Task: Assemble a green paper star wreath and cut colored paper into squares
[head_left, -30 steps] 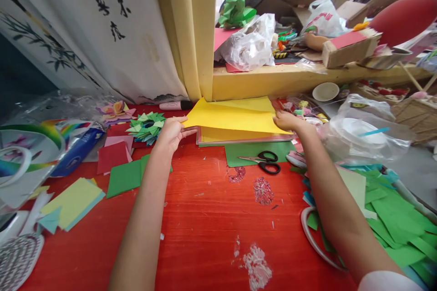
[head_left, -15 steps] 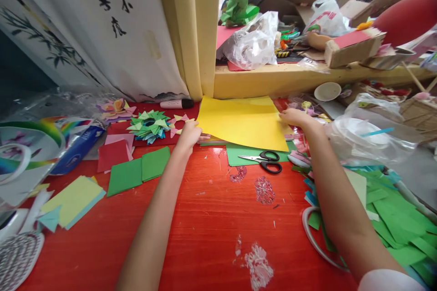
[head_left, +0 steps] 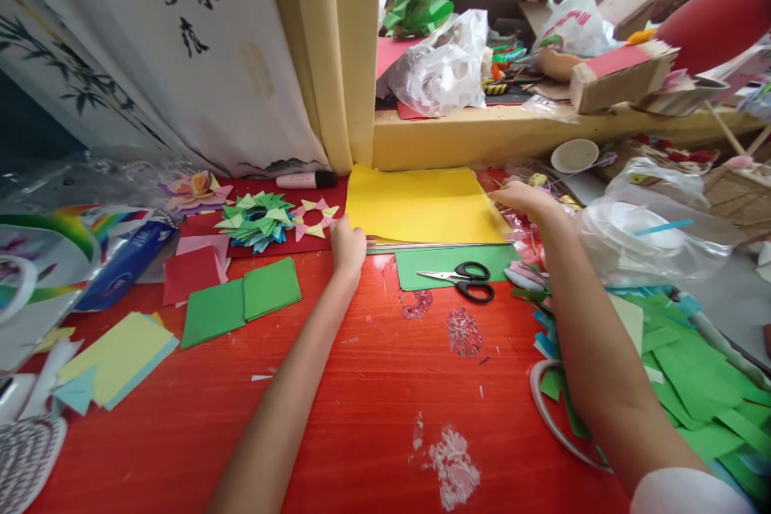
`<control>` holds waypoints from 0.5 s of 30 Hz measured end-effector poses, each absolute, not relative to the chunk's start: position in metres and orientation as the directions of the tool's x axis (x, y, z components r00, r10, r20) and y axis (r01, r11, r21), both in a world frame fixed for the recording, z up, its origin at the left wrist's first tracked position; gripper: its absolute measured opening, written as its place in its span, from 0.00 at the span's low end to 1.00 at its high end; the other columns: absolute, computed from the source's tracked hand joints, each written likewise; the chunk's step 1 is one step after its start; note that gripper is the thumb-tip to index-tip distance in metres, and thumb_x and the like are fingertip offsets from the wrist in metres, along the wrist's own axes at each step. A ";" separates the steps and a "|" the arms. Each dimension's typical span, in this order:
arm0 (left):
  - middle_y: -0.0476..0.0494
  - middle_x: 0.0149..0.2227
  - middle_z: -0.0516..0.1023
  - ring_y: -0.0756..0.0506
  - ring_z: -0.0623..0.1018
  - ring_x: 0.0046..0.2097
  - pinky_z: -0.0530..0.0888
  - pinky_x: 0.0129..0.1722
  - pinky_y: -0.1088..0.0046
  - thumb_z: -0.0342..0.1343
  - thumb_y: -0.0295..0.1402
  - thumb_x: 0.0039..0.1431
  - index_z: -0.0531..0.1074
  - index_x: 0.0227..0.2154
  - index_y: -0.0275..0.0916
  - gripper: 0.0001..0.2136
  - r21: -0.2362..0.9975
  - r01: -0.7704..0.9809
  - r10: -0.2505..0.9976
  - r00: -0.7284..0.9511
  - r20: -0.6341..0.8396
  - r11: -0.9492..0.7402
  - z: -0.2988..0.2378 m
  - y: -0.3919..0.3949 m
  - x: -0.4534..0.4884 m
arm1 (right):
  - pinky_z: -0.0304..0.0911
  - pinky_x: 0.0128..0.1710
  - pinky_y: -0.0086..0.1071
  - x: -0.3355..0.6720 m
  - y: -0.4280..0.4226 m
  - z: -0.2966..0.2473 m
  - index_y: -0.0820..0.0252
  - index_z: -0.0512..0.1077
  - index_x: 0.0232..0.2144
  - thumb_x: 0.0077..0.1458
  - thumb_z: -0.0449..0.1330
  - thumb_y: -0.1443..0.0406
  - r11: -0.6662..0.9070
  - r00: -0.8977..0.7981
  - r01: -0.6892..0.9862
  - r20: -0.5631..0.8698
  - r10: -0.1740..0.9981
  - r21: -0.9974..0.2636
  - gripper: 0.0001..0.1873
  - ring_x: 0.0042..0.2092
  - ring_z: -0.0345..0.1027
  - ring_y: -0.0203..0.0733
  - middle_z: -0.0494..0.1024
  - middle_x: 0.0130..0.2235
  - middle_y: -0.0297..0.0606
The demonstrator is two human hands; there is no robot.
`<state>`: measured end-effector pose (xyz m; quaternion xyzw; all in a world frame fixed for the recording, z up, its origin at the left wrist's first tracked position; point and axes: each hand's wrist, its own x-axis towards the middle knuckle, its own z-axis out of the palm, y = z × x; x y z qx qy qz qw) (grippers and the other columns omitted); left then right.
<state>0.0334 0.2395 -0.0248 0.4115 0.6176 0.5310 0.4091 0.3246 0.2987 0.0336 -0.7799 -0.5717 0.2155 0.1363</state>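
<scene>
A yellow sheet of paper [head_left: 415, 205] lies nearly flat on a paper stack at the back of the red table. My left hand [head_left: 349, 245] is closed at its lower left corner, thumb pointing right along the near edge. At the right edge, my right hand [head_left: 523, 197] pinches the sheet, its fingertips partly blurred. Just in front, black-handled scissors [head_left: 467, 281] rest on green paper [head_left: 413, 269]. Left of my left hand are a pink and yellow folded paper ring [head_left: 314, 218] and a green and blue one [head_left: 256, 221].
Green paper squares [head_left: 217, 312] and yellow paper [head_left: 120, 353] lie on the left. By my right forearm, a white-rimmed container [head_left: 542, 409] holds green scraps [head_left: 692, 385]. A marker [head_left: 306, 180] lies by the curtain. Plastic bags [head_left: 442, 60] crowd the window sill.
The yellow sheet's near edge has dropped from a raised, tilted position onto the stack. My left hand has shifted slightly right and nearer; my right hand stays at the right edge.
</scene>
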 end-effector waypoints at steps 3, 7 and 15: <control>0.32 0.57 0.61 0.50 0.78 0.28 0.71 0.17 0.80 0.46 0.21 0.49 0.62 0.53 0.33 0.25 0.975 0.198 0.955 -0.294 -0.036 0.098 -0.024 0.240 0.032 | 0.62 0.26 0.30 0.324 0.296 0.039 0.70 0.73 0.31 0.49 0.60 0.66 -0.308 0.261 0.784 -0.164 0.951 -0.538 0.09 0.29 0.69 0.42 0.73 0.25 0.44; 0.29 0.55 0.63 0.52 0.77 0.24 0.69 0.16 0.79 0.45 0.24 0.50 0.61 0.54 0.30 0.25 0.941 0.318 0.969 -0.245 -0.031 0.111 -0.021 0.242 0.029 | 0.64 0.26 0.28 0.320 0.294 0.042 0.66 0.72 0.37 0.51 0.58 0.66 -0.283 0.221 0.700 -0.178 0.959 -0.655 0.11 0.28 0.69 0.38 0.75 0.29 0.42; 0.38 0.40 0.75 0.41 0.77 0.40 0.72 0.43 0.61 0.50 0.23 0.48 0.72 0.38 0.36 0.13 0.814 0.580 0.985 -0.147 0.090 0.012 -0.005 0.243 0.010 | 0.66 0.39 0.34 0.305 0.280 0.068 0.64 0.70 0.46 0.49 0.55 0.73 0.002 0.068 0.829 0.103 0.992 -0.559 0.19 0.37 0.71 0.43 0.76 0.40 0.46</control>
